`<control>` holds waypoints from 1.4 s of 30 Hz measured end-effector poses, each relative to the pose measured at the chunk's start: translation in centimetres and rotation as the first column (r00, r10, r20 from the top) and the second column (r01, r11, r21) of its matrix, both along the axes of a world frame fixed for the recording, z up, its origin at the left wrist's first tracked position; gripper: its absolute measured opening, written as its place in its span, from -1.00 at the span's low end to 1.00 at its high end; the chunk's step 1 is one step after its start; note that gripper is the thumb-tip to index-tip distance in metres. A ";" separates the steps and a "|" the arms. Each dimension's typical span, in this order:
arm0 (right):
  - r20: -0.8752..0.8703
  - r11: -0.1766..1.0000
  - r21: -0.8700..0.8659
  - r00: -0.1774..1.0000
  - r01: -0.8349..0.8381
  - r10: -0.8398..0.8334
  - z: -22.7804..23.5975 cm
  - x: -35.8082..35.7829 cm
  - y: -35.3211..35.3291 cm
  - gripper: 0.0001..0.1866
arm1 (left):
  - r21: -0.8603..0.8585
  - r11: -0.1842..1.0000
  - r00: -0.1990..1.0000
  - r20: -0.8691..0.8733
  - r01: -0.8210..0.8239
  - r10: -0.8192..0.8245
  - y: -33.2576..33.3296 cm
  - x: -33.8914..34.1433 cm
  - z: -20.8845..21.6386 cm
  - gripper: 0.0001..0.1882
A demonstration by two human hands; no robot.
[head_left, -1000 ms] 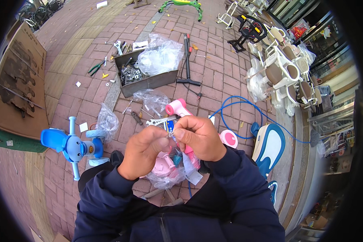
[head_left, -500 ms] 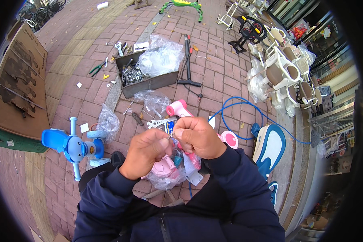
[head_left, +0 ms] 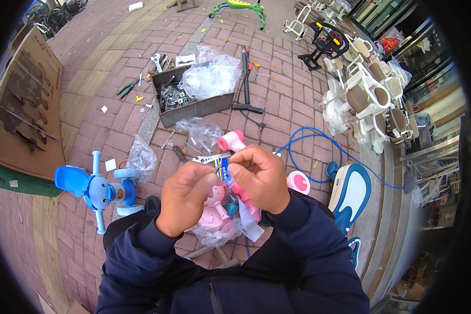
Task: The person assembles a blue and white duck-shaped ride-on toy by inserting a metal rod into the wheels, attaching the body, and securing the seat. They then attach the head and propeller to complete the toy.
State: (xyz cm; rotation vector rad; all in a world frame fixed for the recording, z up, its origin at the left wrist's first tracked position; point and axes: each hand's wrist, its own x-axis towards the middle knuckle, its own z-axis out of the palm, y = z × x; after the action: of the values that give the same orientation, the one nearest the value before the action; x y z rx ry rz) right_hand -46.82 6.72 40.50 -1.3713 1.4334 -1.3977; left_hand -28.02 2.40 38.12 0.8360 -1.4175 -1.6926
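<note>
My left hand pinches a small thin metal piece between thumb and forefinger; its exact kind is too small to make out. Close beside it, my right hand has its fingers curled and thumb pressed to the forefinger; whatever it may hold is hidden. Below the hands lie pink toy parts in clear plastic, with a blue packet between the hands. A flat multi-hole wrench and a pink tubular part rest just beyond. A round pink-and-white part is right of my right hand.
A metal toolbox of hardware and plastic bags stands ahead, beside a black hand pump. A blue ride-on toy is at left, near a cardboard box. Blue hose and white child seats lie right.
My hands have moved slightly apart, and the left hand's fingers now show the thin metal piece. More of the blue packet shows between them.
</note>
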 end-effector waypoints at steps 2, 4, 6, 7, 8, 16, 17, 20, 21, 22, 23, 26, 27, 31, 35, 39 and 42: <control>-0.323 0.965 -0.256 0.946 -0.060 -0.027 -0.2 0.2 0.2 -0.84 | 0.047 0.999 1.000 -0.006 0.002 -0.001 0.0 0.1 -0.1 -0.91; -0.396 0.947 -0.319 0.914 -0.046 -0.090 -0.5 0.6 0.2 -0.77 | 0.057 0.998 1.000 0.004 0.007 -0.007 0.0 0.1 -0.2 -0.90; -0.511 0.909 -0.407 0.846 -0.086 -0.148 -0.6 0.5 -0.1 -0.76 | 0.032 0.999 1.000 0.022 0.011 -0.011 0.1 0.1 -0.2 -0.91; -0.552 0.886 -0.451 0.814 -0.107 -0.183 -0.7 0.5 -0.1 -0.75 | 0.034 0.999 1.000 0.016 0.012 -0.013 0.2 0.1 -0.2 -0.92; -0.581 0.871 -0.477 0.786 -0.118 -0.211 -0.7 0.5 -0.2 -0.75 | 0.035 0.999 1.000 0.017 0.007 -0.007 0.2 0.0 -0.2 -0.92; -0.644 0.851 -0.505 0.720 -0.147 -0.258 -0.5 0.5 -0.3 -0.72 | -0.063 0.998 0.997 0.076 0.000 0.005 0.4 0.1 -0.3 -0.91; -0.627 0.857 -0.496 0.740 -0.138 -0.244 -0.5 0.5 -0.3 -0.72 | -0.060 0.998 0.998 0.068 0.000 0.004 0.4 0.1 -0.3 -0.91; -0.522 0.911 -0.399 0.843 -0.109 -0.128 -0.4 0.4 -0.1 -0.79 | -0.068 0.998 0.998 0.063 -0.007 0.011 0.5 0.1 -0.5 -0.89; -0.467 0.933 -0.344 0.881 -0.105 -0.073 -0.4 0.4 0.0 -0.82 | -0.075 0.997 0.998 0.064 -0.011 0.016 0.4 0.1 -0.5 -0.88; -0.237 0.982 -0.164 0.970 -0.093 0.052 -0.3 0.2 0.2 -0.82 | -0.089 0.996 0.999 0.037 -0.007 0.010 0.4 0.2 -0.5 -0.88; 0.035 0.991 0.029 0.991 -0.132 0.131 -0.3 0.0 0.4 -0.81 | -0.103 0.995 1.000 0.011 -0.005 0.006 0.4 0.2 -0.5 -0.87; 0.443 0.923 0.192 0.869 -0.333 0.221 -0.3 -0.7 0.5 -0.75 | -0.142 0.990 1.000 0.016 0.003 -0.001 0.1 0.2 -0.5 -0.86; 0.469 0.913 0.198 0.853 -0.356 0.231 -0.3 -0.9 0.6 -0.76 | -0.155 0.988 0.999 0.032 0.008 -0.003 -0.1 0.1 -0.5 -0.85; 0.577 0.886 0.206 0.783 -0.416 0.233 -0.6 -1.2 0.5 -0.82 | -0.436 0.899 0.993 0.119 0.042 0.011 -0.9 0.1 0.0 -0.83; 0.754 0.865 0.172 0.628 -0.472 0.192 -0.7 -1.3 0.5 -0.86 | -0.482 0.868 0.982 0.184 0.120 -0.034 -1.3 0.3 0.7 -0.83; 0.707 0.844 0.211 0.673 -0.493 0.217 -0.5 -1.9 0.4 -0.85 | -0.484 0.852 0.973 0.203 0.199 -0.112 -1.5 0.6 1.0 -0.84; 0.613 0.830 0.219 0.734 -0.513 0.292 -0.4 -2.1 0.4 -0.85 | -0.490 0.843 0.968 0.213 0.221 -0.130 -1.4 0.7 0.8 -0.85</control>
State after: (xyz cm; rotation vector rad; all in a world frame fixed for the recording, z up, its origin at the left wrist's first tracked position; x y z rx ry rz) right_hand -48.91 7.09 40.13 -0.8496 0.8659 -1.0312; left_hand -27.29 1.04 38.93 0.5675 -2.0002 -1.2839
